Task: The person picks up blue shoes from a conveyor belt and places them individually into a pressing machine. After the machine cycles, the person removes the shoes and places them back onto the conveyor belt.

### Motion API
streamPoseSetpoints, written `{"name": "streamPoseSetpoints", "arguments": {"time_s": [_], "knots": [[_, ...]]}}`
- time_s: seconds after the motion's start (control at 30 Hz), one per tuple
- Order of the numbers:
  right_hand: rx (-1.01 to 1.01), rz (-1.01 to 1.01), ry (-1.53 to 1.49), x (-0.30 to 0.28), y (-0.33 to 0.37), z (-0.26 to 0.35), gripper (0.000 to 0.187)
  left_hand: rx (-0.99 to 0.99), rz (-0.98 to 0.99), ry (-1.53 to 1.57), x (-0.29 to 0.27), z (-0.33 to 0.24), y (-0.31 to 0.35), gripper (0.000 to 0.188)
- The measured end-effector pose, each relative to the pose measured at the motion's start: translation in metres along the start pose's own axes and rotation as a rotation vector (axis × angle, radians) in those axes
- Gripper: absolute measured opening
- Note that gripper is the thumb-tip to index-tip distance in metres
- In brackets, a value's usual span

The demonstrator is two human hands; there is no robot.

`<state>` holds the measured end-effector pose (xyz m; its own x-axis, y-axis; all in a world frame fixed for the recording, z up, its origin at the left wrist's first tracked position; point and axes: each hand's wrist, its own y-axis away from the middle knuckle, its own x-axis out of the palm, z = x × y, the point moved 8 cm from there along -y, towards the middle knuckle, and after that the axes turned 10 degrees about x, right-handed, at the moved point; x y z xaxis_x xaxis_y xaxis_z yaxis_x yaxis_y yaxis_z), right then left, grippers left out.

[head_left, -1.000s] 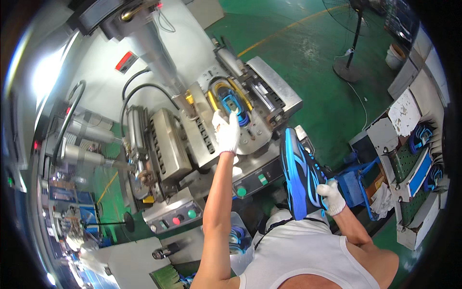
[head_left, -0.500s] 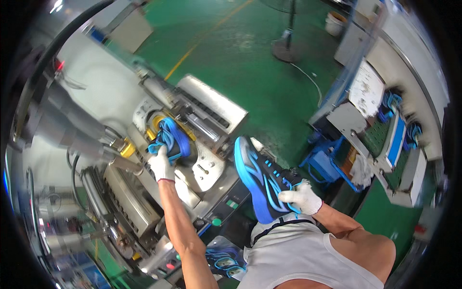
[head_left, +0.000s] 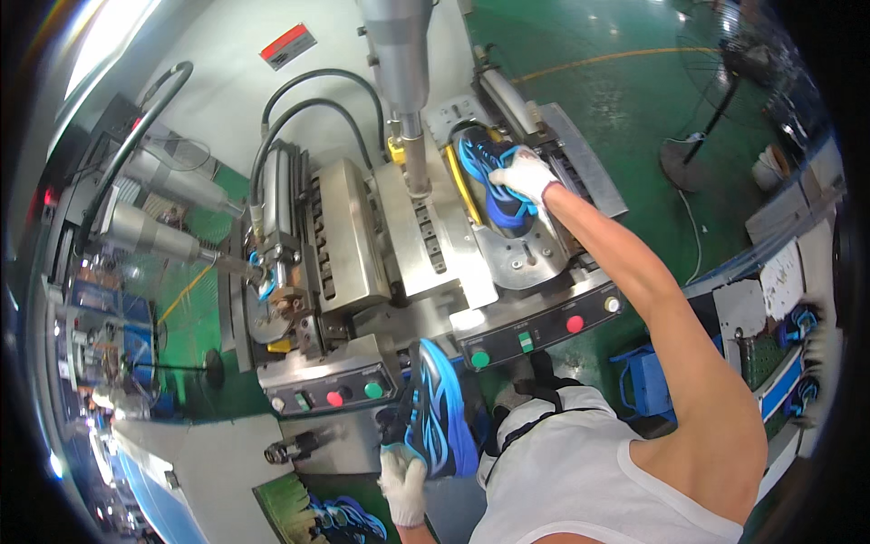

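My right hand (head_left: 526,174), in a white glove, grips the side of a black and blue sneaker (head_left: 509,218) sitting in the right station of a metal press machine (head_left: 426,245). Lower down, my left hand (head_left: 403,490), gloved too, has its fingers closed on the ankle end of a second sneaker (head_left: 453,417). That one is held toe up, its blue sole facing right, in front of the machine's control panels. A yellow guard (head_left: 464,186) runs along the left of the station, and a steel press column (head_left: 412,109) stands to its left.
Two control panels with coloured buttons, a right one (head_left: 544,334) and a left one (head_left: 335,392), line the machine's front. More sneakers (head_left: 344,519) lie at lower left. A rack with shoes (head_left: 787,363) stands at right, beside a blue stool (head_left: 645,381). A pedestal fan (head_left: 725,100) stands behind.
My view has swung left. My left hand has gone from the station to the lower left and now holds a sneaker. My right hand has moved from near my body to the sneaker in the station.
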<state>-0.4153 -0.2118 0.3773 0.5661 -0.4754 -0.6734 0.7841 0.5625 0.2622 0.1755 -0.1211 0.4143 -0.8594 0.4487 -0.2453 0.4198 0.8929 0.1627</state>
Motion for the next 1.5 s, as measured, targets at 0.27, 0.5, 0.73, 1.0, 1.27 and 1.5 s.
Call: {"name": "streamPoseSetpoints", "arguments": {"time_s": [0.27, 0.5, 0.73, 1.0, 1.27, 1.5], "knots": [[-0.041, -0.097, 0.427, 0.090, -0.078, -0.023, 0.061, -0.471, -0.778, -0.416, -0.099, 0.134, 0.232, 0.062], [-0.145, 0.073, 0.055, 0.058, -0.092, -0.044, 0.059, -0.486, -0.937, -0.327, -0.093, 0.344, 0.187, 0.079], [-0.856, -0.126, 0.177, 0.144, 0.249, 0.039, 0.076, -0.694, -0.861, -0.319, -0.054, 0.352, 0.141, 0.102], [-0.633, 0.099, 1.109, 0.298, 0.293, -0.062, 0.107, -0.384, -0.561, -0.230, -0.215, 0.403, 0.172, 0.085], [-0.387, 0.298, 0.853, 0.263, 0.372, -0.092, 0.101, -0.831, -0.969, -0.626, -0.471, 0.435, 0.191, 0.084], [-0.185, 0.566, 1.112, 0.285, 0.424, -0.144, 0.097, -0.576, -1.091, -0.716, -0.436, 0.445, 0.205, 0.041]]}}
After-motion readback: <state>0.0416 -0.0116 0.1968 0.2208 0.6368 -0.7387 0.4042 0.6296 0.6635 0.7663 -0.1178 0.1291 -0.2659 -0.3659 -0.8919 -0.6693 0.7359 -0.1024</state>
